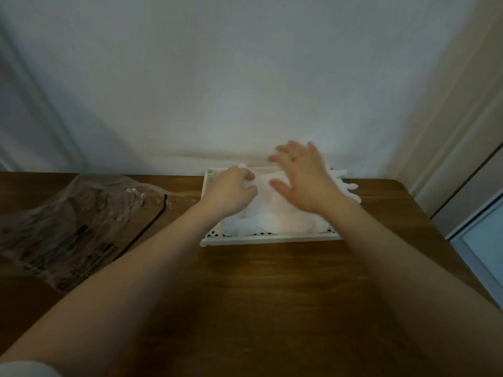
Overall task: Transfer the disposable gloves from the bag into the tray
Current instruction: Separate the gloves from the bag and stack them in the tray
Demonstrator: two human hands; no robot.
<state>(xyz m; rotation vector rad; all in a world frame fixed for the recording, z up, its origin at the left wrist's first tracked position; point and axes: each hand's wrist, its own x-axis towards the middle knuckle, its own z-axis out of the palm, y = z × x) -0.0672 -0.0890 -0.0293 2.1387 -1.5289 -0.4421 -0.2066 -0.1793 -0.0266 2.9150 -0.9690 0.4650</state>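
Gloves (283, 213) lie heaped in the white perforated tray (266, 238) at centre frame, against the wall at the far edge of the wooden bench (245, 295). A few glove fingers spill over the tray's right rim, toward the right of the frame. My left hand (231, 191) has its fingers curled into the top of the pile at the tray's upper left; its grip looks pinched on the thin film, though blur hides exactly how much it holds. My right hand (304, 180) hovers just above the heap with fingers spread wide, holding nothing; I cannot tell whether the palm touches the pile.

The clear plastic bag (81, 213) lies slack and flat at the left of the frame, well apart from the tray, and appears emptied, so I judge the transfer nearly done and the step now is settling the pile.

To do it well, I should press down flat and gently with the spread hand, sweep the overhanging fingers back inside the rim, and release the left pinch slowly, since such light film clings to skin and lifts away with it.
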